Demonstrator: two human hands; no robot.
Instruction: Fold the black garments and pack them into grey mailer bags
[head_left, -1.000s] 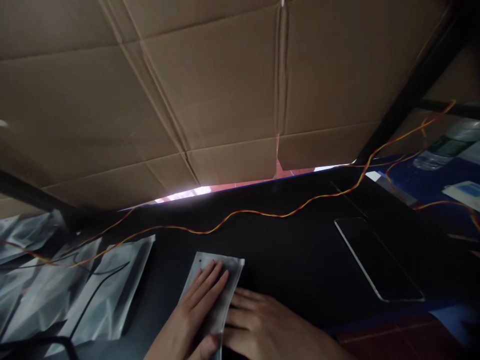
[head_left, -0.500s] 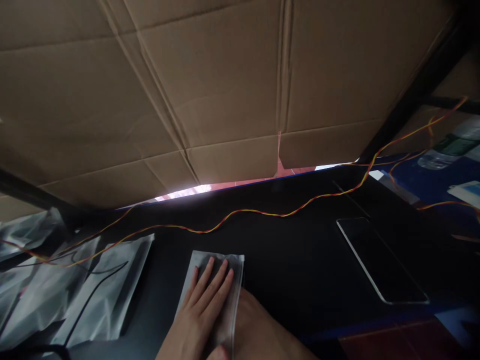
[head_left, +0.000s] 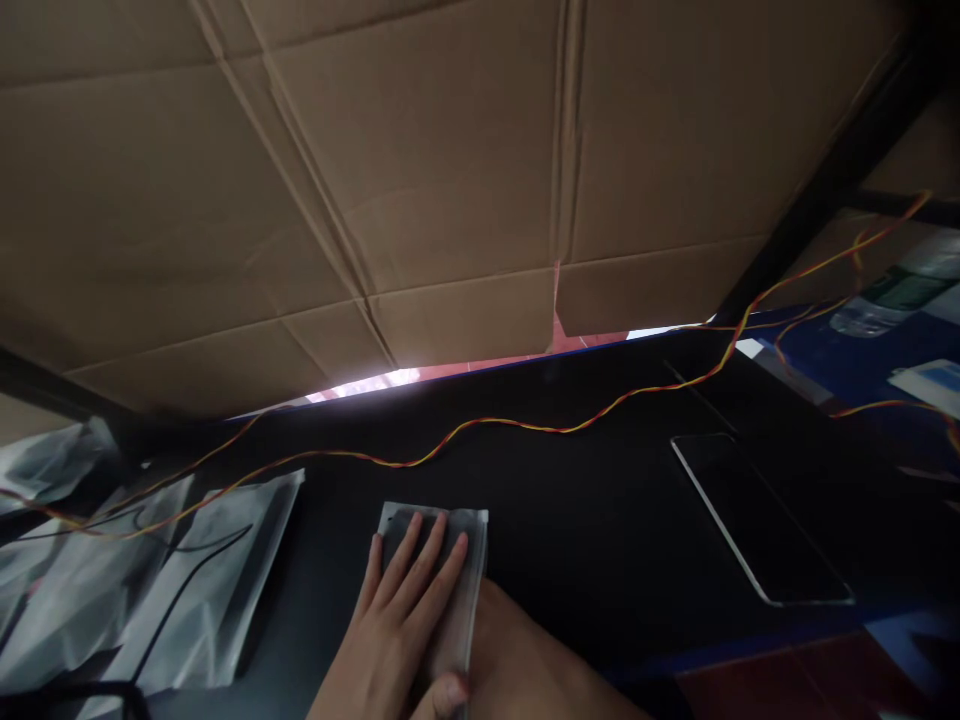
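Observation:
A frosted plastic zip bag (head_left: 454, 640) with something dark inside stands out low in the middle of the view. My left hand (head_left: 409, 600) lies flat across its front, fingers stretched and spread, the thumb near the bag's right edge at the bottom. Coming in from the lower right, my right hand (head_left: 510, 640) passes behind the bag; its fingers are hidden there, so I cannot see whether they grip it. Left of my hands, more frosted bags (head_left: 202, 600) rest on the black table (head_left: 570, 520).
A phone (head_left: 757, 520) lies on the right of the table. A twisted red-and-yellow wire (head_left: 480, 422) runs across, and a black cable (head_left: 184, 600) crosses the left bags. Cardboard (head_left: 450, 180) walls the back. A plastic bottle (head_left: 892, 295) lies far right.
The fingers of my left hand have spread wider and shifted slightly left on the bag. Its thumb shows more. The bag has barely moved.

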